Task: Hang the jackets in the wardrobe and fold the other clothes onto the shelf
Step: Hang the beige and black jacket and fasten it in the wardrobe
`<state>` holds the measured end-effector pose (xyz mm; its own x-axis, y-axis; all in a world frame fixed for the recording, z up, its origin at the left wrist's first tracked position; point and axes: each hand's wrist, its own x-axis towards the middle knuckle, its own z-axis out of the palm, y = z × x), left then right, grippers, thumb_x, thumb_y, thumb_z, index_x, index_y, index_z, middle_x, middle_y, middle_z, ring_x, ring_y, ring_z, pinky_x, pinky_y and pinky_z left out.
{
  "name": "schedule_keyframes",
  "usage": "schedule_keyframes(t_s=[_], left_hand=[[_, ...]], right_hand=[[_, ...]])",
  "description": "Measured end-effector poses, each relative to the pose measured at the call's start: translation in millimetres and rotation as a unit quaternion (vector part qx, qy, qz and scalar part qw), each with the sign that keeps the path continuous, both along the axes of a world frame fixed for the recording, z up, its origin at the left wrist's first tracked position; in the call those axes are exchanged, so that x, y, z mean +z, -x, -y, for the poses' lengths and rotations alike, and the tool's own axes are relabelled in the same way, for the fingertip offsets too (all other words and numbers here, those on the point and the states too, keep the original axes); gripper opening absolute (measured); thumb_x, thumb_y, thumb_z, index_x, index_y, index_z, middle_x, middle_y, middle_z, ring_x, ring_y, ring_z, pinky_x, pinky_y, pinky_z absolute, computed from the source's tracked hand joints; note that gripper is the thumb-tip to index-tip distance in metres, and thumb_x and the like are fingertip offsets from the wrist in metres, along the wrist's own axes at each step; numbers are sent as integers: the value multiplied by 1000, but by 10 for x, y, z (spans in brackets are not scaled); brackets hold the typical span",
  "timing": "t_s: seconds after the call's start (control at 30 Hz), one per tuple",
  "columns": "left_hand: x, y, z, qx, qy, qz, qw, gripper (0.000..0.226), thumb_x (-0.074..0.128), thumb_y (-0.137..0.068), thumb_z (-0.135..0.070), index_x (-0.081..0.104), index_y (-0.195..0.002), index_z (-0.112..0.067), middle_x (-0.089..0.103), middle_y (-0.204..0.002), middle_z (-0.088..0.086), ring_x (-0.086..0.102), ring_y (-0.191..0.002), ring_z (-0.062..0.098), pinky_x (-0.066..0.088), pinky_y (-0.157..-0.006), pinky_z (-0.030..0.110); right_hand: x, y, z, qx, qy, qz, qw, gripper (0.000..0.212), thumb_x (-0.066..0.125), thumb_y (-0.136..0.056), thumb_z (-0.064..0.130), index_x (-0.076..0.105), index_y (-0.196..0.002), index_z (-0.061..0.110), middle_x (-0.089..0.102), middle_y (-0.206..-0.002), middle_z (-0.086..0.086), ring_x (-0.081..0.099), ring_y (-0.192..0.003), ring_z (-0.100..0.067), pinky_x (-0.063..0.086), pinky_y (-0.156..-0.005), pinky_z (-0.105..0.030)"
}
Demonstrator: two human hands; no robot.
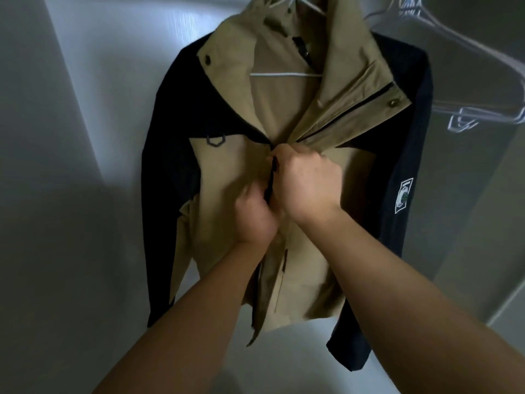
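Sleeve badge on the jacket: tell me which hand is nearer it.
Right. The right hand grips the jacket front left of the sleeve badge; the left hand grips lower and farther left.

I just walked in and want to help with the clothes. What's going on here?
A person is working on a tan and navy jacket that hangs on a white hanger in the wardrobe. Both hands meet at its front zipper: the left hand grips the fabric lower down, the right hand grips just above. The collar is open. Empty clear hangers hang to its right.
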<state>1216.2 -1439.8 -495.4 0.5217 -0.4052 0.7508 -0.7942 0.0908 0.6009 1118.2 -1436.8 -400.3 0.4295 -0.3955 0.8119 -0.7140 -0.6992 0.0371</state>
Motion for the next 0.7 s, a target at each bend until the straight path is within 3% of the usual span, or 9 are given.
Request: schedule_keyframes(t_s=[0.1,0.23,0.37,0.47,0.53,0.7], left_hand=[[14,-20,-22,-16,-6,4,1000,16,70,-88,-13,63,-80,-1,57,-75,6,52,-69,19,34,-58,22],[234,-5,-2,3,-66,-9,998,18,72,-86,-20,66,-99,-9,66,-96,6,62,-85,17,46,-65,27],[420,16,-36,35,-41,19,998,24,71,-85,-12,67,-108,-7,68,-103,9,66,-93,22,56,-74,32],[380,0,-92,10,0,15,1000,9,68,-90,-13,66,-90,-4,66,-83,11,64,-76,27,46,-61,30],[364,-10,-112,-10,12,-4,1000,19,68,-92,-21,65,-83,-5,63,-75,9,60,-69,27,38,-57,28],[658,41,-109,-22,8,-2,1000,33,56,-87,-45,64,-94,-14,65,-87,4,59,-75,20,36,-54,23]], right_hand=[[247,52,35,-12,31,26,999,15,55,-91,18,69,-98,18,66,-86,-2,64,-69,-32,40,-50,-32],[284,87,-3,6,38,35,999,33,33,-93,22,65,-97,14,62,-83,-3,62,-67,-30,49,-52,-36],[321,77,-37,4,56,13,998,19,48,-96,22,67,-98,18,60,-81,2,52,-61,-21,28,-50,-27],[526,78,-52,-20,74,13,997,14,57,-92,19,69,-98,20,65,-85,2,61,-66,-26,31,-52,-29],[685,82,-105,-39,102,61,992,11,63,-85,15,71,-91,19,67,-81,1,63,-64,-28,27,-50,-28],[854,76,-224,-29,151,90,984,17,58,-80,5,70,-88,14,65,-77,-2,55,-54,-28,18,-48,-24]])
